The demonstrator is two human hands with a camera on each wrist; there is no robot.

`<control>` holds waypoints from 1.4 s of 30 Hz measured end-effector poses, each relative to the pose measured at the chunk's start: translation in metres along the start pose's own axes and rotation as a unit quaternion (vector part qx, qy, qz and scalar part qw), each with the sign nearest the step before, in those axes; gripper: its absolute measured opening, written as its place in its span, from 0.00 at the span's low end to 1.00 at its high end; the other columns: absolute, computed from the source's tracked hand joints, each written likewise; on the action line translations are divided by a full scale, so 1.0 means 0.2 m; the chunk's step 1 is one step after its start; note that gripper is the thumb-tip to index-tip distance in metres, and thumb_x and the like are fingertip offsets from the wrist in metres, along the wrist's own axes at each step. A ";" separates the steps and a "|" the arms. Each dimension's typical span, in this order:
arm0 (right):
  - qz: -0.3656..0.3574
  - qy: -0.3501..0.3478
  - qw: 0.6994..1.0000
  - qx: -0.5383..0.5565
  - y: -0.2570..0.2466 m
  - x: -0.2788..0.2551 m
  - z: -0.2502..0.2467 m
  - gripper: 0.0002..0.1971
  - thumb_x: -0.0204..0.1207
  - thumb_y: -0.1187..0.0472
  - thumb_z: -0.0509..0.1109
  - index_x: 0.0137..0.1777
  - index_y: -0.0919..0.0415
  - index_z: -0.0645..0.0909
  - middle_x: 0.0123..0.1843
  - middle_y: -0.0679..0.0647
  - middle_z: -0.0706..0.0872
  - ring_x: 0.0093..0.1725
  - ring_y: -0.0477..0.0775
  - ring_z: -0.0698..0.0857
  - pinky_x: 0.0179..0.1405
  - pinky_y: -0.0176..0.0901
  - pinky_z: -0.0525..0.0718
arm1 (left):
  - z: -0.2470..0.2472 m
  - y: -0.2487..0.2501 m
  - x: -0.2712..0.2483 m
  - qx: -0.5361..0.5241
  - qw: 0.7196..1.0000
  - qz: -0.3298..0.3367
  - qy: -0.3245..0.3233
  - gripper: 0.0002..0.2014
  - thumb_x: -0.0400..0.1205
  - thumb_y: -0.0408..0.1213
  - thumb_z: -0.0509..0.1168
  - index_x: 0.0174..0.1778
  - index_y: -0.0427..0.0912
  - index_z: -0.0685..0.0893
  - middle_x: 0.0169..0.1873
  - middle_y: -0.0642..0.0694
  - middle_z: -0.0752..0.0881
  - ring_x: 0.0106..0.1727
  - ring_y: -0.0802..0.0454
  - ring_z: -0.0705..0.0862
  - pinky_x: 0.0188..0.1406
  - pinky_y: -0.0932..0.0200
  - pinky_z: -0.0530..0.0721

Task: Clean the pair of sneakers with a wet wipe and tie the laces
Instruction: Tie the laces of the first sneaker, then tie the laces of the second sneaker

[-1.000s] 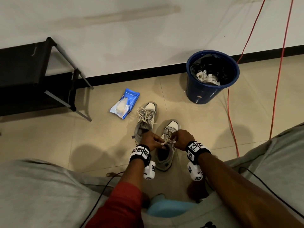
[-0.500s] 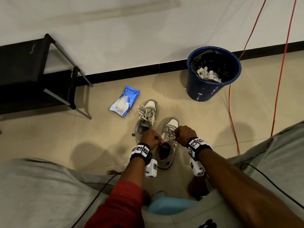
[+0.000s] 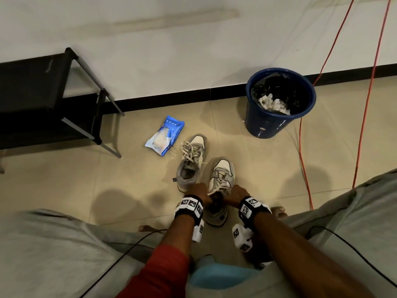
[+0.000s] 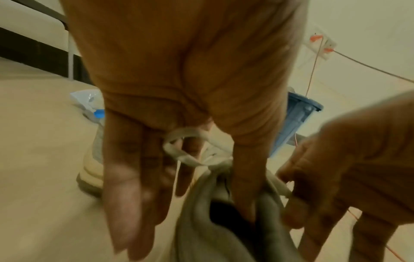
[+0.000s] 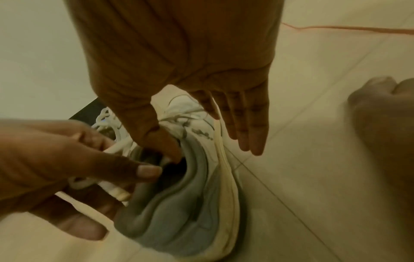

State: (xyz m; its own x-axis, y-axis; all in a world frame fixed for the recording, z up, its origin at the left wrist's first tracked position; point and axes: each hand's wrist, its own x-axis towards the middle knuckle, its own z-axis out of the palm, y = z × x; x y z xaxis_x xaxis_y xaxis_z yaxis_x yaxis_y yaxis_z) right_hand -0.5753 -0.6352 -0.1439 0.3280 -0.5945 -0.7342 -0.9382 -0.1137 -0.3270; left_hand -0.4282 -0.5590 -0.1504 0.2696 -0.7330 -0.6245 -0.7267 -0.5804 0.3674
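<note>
A: Listing item one: nearer sneaker point(image 3: 221, 186), standing on the floor tiles point(image 3: 133, 179), long axis running near to far, toe pointing at the far wall, heel toward the person. Where are the hands sitting on it?

B: Flanking the collar. The left hand point(image 3: 198, 191) is working at the left side, the right hand point(image 3: 238, 193) at the right; both are equally close, so neither is having to reach.

A: Grip on each?

B: Left hand: a loop of lace point(image 4: 186, 148) is lying round one of its fingers, the remaining fingers hanging straight down; the thumb is dipping into the shoe's mouth. Right hand: thumb and forefinger are bent toward a lace end point(image 5: 116, 148) at the collar, the other three fingers spread flat. The view is too blurred to confirm a firm pinch there.

A: Item two?

B: Second sneaker point(image 3: 191, 164), just beside the first on the left and further off, laces lying loose. Judging by that, it is waiting its turn.

A: Sundries?

B: Wipe packet point(image 3: 165, 136) far-left of the shoes; blue bin point(image 3: 279, 104) far-right, holding crumpled wipes.
</note>
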 end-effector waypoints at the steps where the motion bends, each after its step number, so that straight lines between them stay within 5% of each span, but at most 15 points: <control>1: 0.001 -0.011 1.000 -0.001 -0.01 0.02 0.03 0.36 0.69 0.37 0.70 0.70 0.62 0.74 0.67 0.61 0.80 0.64 0.66 0.81 0.59 0.48 0.82 | 0.04 0.01 0.00 -0.004 1.000 -0.009 -0.004 0.19 0.81 0.45 0.69 0.59 0.33 0.83 0.56 0.32 0.87 0.58 0.34 0.86 0.50 0.49 0.83; 3: 0.007 0.011 1.000 0.007 -0.02 0.03 0.07 0.29 0.74 0.46 0.68 0.70 0.64 0.72 0.68 0.64 0.78 0.64 0.67 0.80 0.60 0.51 0.82 | 0.09 0.03 0.03 -0.019 1.000 -0.016 0.004 0.17 0.83 0.40 0.65 0.62 0.31 0.81 0.60 0.30 0.84 0.61 0.32 0.83 0.54 0.46 0.81; 6: 0.022 0.094 0.995 0.032 -0.03 0.05 0.01 0.21 0.72 0.56 0.70 0.64 0.64 0.74 0.62 0.66 0.82 0.62 0.68 0.82 0.55 0.52 0.81 | 0.06 0.09 0.10 -0.038 0.999 -0.009 0.031 0.12 0.79 0.35 0.67 0.53 0.30 0.84 0.53 0.29 0.86 0.56 0.31 0.85 0.46 0.49 0.81; 8: 0.024 0.149 0.986 0.069 -0.04 0.11 -0.08 0.24 0.68 0.56 0.71 0.64 0.60 0.74 0.60 0.64 0.84 0.60 0.68 0.83 0.53 0.52 0.82 | 0.01 0.14 0.17 -0.063 0.996 -0.006 0.058 0.10 0.76 0.34 0.68 0.47 0.29 0.85 0.48 0.28 0.87 0.50 0.30 0.86 0.41 0.49 0.81; 12: -0.002 0.218 0.973 0.081 -0.08 0.28 -0.27 0.28 0.66 0.56 0.70 0.70 0.53 0.74 0.59 0.63 0.85 0.59 0.68 0.83 0.55 0.53 0.82 | -0.10 0.26 0.33 -0.104 0.988 0.000 0.116 0.09 0.75 0.36 0.70 0.43 0.33 0.85 0.46 0.29 0.87 0.50 0.30 0.86 0.47 0.44 0.85; 19: -0.010 0.174 0.982 0.071 -0.09 0.49 -0.33 0.20 0.65 0.57 0.70 0.59 0.55 0.81 0.56 0.62 0.88 0.57 0.68 0.84 0.51 0.50 0.82 | -0.13 0.27 0.49 -0.120 0.986 -0.032 0.107 0.14 0.77 0.37 0.70 0.55 0.33 0.85 0.55 0.32 0.87 0.58 0.32 0.85 0.52 0.47 0.85; 23: 0.037 0.210 0.970 0.115 -0.10 0.45 -0.33 0.25 0.65 0.56 0.73 0.65 0.58 0.78 0.61 0.65 0.83 0.60 0.69 0.81 0.56 0.54 0.83 | -0.16 0.22 0.41 -0.161 0.981 -0.012 0.110 0.21 0.73 0.53 0.76 0.46 0.36 0.89 0.42 0.36 0.90 0.46 0.38 0.89 0.41 0.50 0.87; 25: 0.026 0.297 0.950 0.090 -0.17 0.38 -0.32 0.30 0.65 0.54 0.75 0.67 0.60 0.76 0.63 0.64 0.79 0.62 0.68 0.78 0.59 0.57 0.81 | -0.22 0.16 0.31 -0.210 0.958 -0.026 0.195 0.23 0.69 0.61 0.75 0.44 0.43 0.91 0.35 0.45 0.91 0.39 0.47 0.90 0.40 0.54 0.88; 28: -0.065 0.407 0.905 0.111 -0.34 0.24 -0.25 0.25 0.66 0.52 0.73 0.63 0.58 0.78 0.61 0.60 0.80 0.60 0.63 0.78 0.56 0.54 0.80 | -0.37 0.00 0.17 -0.201 0.911 -0.118 0.340 0.24 0.66 0.70 0.71 0.48 0.58 0.92 0.43 0.53 0.92 0.46 0.49 0.89 0.44 0.58 0.85; 31: -0.092 0.313 0.938 0.117 -0.53 0.17 -0.10 0.20 0.67 0.48 0.71 0.56 0.58 0.79 0.54 0.58 0.85 0.55 0.63 0.83 0.50 0.50 0.81 | -0.46 -0.24 0.16 -0.175 0.920 -0.202 0.288 0.26 0.68 0.62 0.74 0.59 0.55 0.87 0.56 0.50 0.90 0.60 0.45 0.86 0.56 0.54 0.82; 34: -0.027 0.189 0.978 0.081 -0.61 0.18 0.08 0.24 0.68 0.48 0.71 0.59 0.62 0.75 0.58 0.62 0.83 0.58 0.67 0.83 0.50 0.52 0.82 | -0.43 -0.34 0.21 -0.152 0.944 -0.231 0.181 0.28 0.71 0.60 0.74 0.61 0.45 0.85 0.60 0.42 0.87 0.63 0.39 0.85 0.59 0.51 0.83; 42: -0.040 0.127 0.990 0.054 -0.53 0.21 0.16 0.16 0.71 0.57 0.70 0.54 0.67 0.82 0.55 0.67 0.86 0.58 0.70 0.83 0.49 0.51 0.82 | -0.21 -0.32 0.04 -0.212 0.944 -0.211 0.142 0.20 0.80 0.45 0.69 0.62 0.34 0.83 0.62 0.33 0.85 0.64 0.33 0.83 0.61 0.47 0.82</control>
State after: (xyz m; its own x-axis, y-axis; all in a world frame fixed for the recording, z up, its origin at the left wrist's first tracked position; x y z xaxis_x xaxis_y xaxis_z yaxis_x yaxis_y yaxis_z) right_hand -0.4579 -0.6226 -0.1597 0.3502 -0.7690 -0.5348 -0.8881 -0.0910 -0.4506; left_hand -0.3530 -0.5436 -0.1503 0.6800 -0.4354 -0.5900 -0.2145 -0.8875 0.4078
